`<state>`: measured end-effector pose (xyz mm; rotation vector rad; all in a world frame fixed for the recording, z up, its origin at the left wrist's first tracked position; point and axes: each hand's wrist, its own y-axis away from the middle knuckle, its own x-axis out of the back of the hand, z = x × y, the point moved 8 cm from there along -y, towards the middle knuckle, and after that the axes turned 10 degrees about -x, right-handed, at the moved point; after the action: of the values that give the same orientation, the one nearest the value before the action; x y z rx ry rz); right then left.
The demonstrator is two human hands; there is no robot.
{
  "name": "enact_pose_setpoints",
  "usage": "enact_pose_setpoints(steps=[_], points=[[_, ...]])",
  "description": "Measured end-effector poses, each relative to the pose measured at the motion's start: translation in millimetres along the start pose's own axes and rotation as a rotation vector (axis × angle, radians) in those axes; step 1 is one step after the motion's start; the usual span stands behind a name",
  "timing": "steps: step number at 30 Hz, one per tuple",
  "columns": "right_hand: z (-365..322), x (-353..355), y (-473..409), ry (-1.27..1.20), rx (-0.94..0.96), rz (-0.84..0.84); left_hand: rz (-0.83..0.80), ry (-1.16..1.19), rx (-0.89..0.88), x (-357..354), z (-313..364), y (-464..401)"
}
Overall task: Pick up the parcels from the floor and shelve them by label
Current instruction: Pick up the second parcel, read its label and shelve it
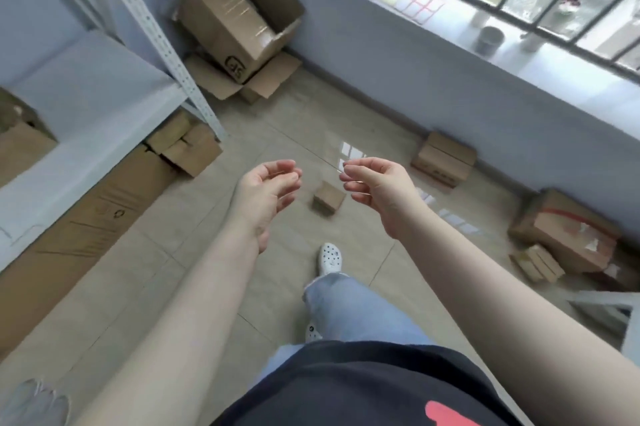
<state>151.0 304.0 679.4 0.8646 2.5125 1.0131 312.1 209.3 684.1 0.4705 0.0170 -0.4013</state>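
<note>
A small brown cardboard parcel [329, 199] lies on the tiled floor straight ahead, between my two hands as seen from above. My left hand [268, 190] hovers to its left, fingers loosely curled and apart, holding nothing. My right hand [375, 185] hovers to its right, also curled and empty. Both hands are well above the floor. A medium parcel [444, 159] rests against the far wall. A larger taped parcel [568, 231] with red tape sits at the right. The white metal shelf [86, 107] stands at the left.
A big open carton [239, 13] leans in the corner on flattened cardboard. More boxes [185, 145] sit under the shelf's post. A flat small box [536, 263] lies beside the taped parcel. A barred window and sill [502, 44] run along the right wall. My foot in a white shoe [329, 257] is on the tiles.
</note>
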Motion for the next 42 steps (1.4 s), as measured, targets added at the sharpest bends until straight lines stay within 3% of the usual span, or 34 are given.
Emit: enact_pose_setpoints(steps=[6, 15, 24, 33, 42], points=[[-43, -48, -77, 0.077, -0.036, -0.062, 0.034, -0.04, -0.001, 13, 28, -81], [-108, -56, -160, 0.099, -0.053, -0.017, -0.041, -0.099, 0.051, -11, 63, -194], [-137, -42, -233, -0.12, -0.123, 0.184, -0.344, -0.266, 0.119, -55, 99, -321], [-160, -70, -271, -0.539, -0.124, 0.505, -0.734, -0.551, 0.167, -78, 143, -436], [-86, -62, -249, -0.824, -0.208, 0.795, -1.11, -0.857, 0.245, -125, 81, -430]])
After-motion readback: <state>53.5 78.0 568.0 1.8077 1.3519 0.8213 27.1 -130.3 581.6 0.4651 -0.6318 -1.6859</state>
